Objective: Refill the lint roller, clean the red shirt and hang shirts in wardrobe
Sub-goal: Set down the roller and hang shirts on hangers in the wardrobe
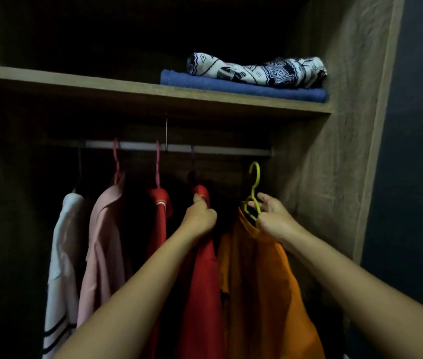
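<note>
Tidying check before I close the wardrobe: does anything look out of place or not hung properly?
Yes. The yellow hanger with the orange shirt is not on the rail; its hook sits below it, held by the right hand. The other shirts hang from the rail.

The rail fades into darkness toward nine o'clock, its left end unseen. The white shirt hangs from a hanger too dark to make out. The red shirt and the orange shirt run off the frame at six o'clock, hems cut off. The left hand covers that red shirt's collar and the hanger's shoulders. The right hand hides the lower part of the yellow hanger. Above the shelf, toward twelve o'clock, the wardrobe's depth is black.
</note>
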